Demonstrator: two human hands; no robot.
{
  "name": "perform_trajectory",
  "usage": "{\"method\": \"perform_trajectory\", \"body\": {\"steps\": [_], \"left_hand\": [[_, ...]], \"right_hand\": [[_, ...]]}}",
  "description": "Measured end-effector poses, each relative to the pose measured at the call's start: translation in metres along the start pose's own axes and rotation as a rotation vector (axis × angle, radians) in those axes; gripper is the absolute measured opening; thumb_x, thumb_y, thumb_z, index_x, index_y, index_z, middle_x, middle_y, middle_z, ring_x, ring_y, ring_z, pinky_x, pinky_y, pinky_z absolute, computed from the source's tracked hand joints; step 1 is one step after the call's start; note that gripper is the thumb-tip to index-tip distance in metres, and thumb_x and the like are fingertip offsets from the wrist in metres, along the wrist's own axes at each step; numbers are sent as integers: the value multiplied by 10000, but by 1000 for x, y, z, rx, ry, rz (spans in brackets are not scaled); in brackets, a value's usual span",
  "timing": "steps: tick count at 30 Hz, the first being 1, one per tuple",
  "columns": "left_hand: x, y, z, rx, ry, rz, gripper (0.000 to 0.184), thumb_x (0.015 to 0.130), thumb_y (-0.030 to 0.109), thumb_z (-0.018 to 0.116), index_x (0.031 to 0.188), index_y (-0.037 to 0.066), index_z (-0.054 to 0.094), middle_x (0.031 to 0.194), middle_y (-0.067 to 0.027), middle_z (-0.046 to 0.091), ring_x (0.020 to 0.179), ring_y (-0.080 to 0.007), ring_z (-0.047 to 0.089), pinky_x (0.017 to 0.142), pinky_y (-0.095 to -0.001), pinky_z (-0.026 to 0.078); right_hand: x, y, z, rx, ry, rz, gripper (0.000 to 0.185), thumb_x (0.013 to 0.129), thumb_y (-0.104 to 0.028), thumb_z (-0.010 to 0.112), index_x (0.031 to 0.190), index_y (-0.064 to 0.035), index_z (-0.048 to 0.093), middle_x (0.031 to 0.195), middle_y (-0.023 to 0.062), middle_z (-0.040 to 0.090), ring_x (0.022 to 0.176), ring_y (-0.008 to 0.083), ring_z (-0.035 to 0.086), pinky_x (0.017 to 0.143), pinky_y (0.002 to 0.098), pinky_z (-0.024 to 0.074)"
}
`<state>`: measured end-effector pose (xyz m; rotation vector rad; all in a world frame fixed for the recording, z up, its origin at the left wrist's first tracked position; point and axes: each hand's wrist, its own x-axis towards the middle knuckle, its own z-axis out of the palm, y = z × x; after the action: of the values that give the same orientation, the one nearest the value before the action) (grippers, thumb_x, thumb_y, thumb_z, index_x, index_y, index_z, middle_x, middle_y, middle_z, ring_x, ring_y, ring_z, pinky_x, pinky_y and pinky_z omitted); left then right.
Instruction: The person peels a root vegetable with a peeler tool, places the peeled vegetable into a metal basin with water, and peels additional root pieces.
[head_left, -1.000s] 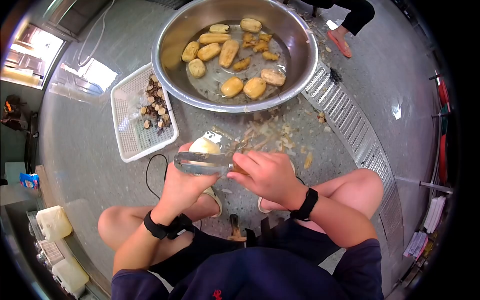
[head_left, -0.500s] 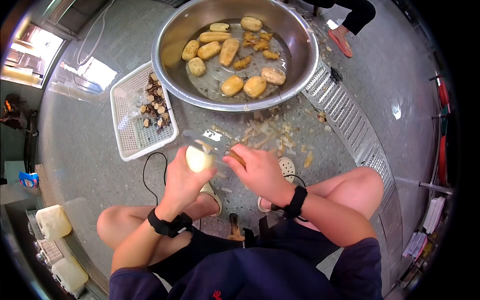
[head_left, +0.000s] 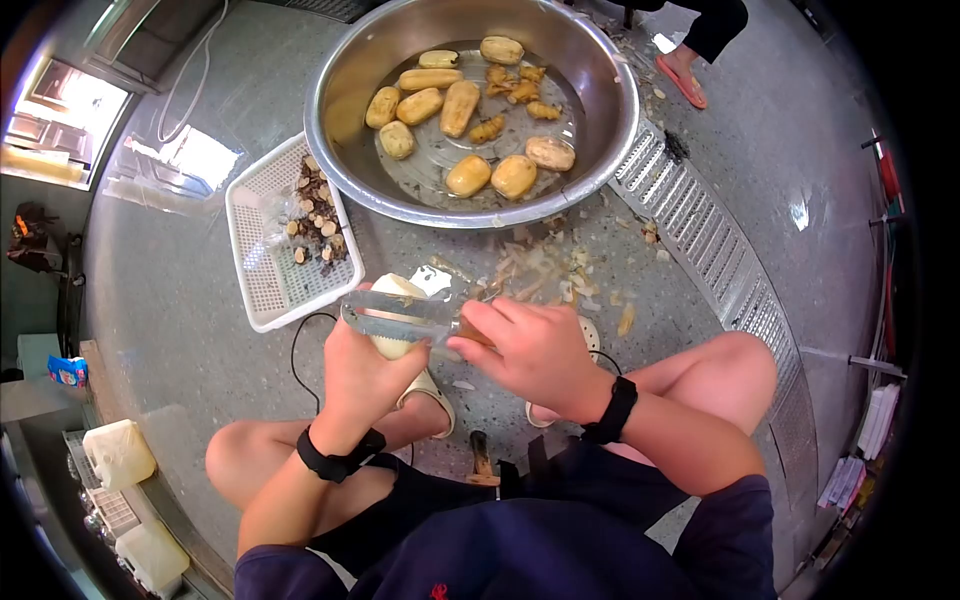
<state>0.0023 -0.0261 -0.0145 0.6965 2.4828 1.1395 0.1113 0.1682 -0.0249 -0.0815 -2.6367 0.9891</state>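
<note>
My left hand [head_left: 362, 378] is wrapped round a pale, peeled lotus root segment [head_left: 396, 286] in front of my knees. My right hand [head_left: 535, 348] grips the brown wooden handle of a wide, slotted peeling knife [head_left: 408, 302]. Its blade lies across the lotus root and hides part of it. Beyond my hands is a large metal basin [head_left: 470, 216] with several unpeeled lotus root segments [head_left: 459, 108] and some ginger-like pieces [head_left: 487, 129] in shallow water.
Left of the basin sits a white plastic basket [head_left: 246, 262] with cut root ends [head_left: 318, 226] and a clear bag. Peel scraps [head_left: 550, 265] litter the floor. A metal drain grate [head_left: 700, 250] curves along the right. Another person's sandalled foot [head_left: 682, 78] is at the top right.
The peeling knife has come down across the lotus root, its slotted blade now facing me. Both hands keep their grips, and the view has shifted slightly.
</note>
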Motion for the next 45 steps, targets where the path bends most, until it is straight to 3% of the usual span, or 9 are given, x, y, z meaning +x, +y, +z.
{"method": "perform_trajectory", "body": {"steps": [7, 8, 10, 15, 19, 22, 32, 41, 45], "left_hand": [[-4, 0, 11, 262, 114, 50, 683, 696, 240, 844, 1272, 12, 558, 1085, -171, 684, 954, -387, 700, 811, -446, 569], [-8, 1, 10, 278, 84, 59, 749, 684, 216, 854, 1321, -3, 528, 1112, -159, 698, 980, -269, 713, 851, -398, 558], [-2, -4, 2, 10, -69, 46, 729, 712, 229, 844, 1329, 2, 529, 1109, -155, 695, 968, -285, 716, 835, -412, 569], [9, -24, -11, -949, -362, -230, 774, 765, 352, 816, 1375, 2, 493, 1092, -146, 683, 922, -241, 684, 838, -365, 556], [13, -19, -9, -994, -409, -129, 812, 819, 579, 683, 1347, -9, 499, 1040, -180, 664, 818, -218, 629, 758, -352, 519], [16, -11, -9, -1237, -485, -125, 846, 851, 685, 557, 1323, -16, 521, 973, -181, 654, 754, -240, 594, 708, -364, 485], [27, 5, -7, -1496, -262, -492, 674, 1015, 643, 406, 1265, 49, 604, 867, -162, 656, 673, -242, 523, 631, -363, 418], [33, -3, -5, -1511, -139, -487, 619, 1027, 646, 409, 1196, 90, 623, 936, -156, 670, 774, -255, 596, 653, -362, 440], [38, 8, -4, -1266, -20, -424, 502, 1033, 485, 522, 1357, 102, 518, 1153, -138, 643, 960, -276, 668, 790, -422, 528]], "right_hand": [[0, 40, 19, 111, -45, 414, 338, 1007, -393, 631, 895, -74, 649, 707, 145, 665, 658, 382, 653, 535, 477, 487], [-1, 47, 14, 92, -43, 440, 356, 1013, -393, 617, 889, -61, 648, 706, 164, 667, 674, 403, 649, 550, 491, 486], [3, 56, -1, 43, -23, 492, 392, 1025, -394, 590, 876, -35, 647, 705, 201, 671, 707, 446, 642, 582, 518, 484], [6, 44, 9, 470, -214, 582, 478, 1049, -441, 538, 840, -22, 637, 716, 179, 658, 630, 343, 627, 619, 469, 487], [9, 48, 3, 656, -520, 720, 520, 1094, -486, 462, 872, -47, 630, 634, -52, 495, 537, 60, 437, 497, 266, 356], [5, 58, 9, 1153, -489, 1045, 508, 1101, -508, 424, 916, -65, 591, 650, -67, 449, 516, 62, 371, 479, 253, 320], [-4, 60, 8, 1158, -656, 1058, 555, 1069, -573, 439, 954, -58, 613, 688, -34, 481, 537, 85, 411, 463, 273, 359], [-7, 61, 14, 1209, -373, 1152, 531, 1084, -551, 421, 905, -86, 605, 639, -46, 492, 522, 91, 452, 484, 277, 391], [10, 38, -15, 919, -393, 806, 526, 1097, -502, 427, 881, -57, 605, 638, -16, 534, 528, 105, 502, 504, 287, 416]]}}
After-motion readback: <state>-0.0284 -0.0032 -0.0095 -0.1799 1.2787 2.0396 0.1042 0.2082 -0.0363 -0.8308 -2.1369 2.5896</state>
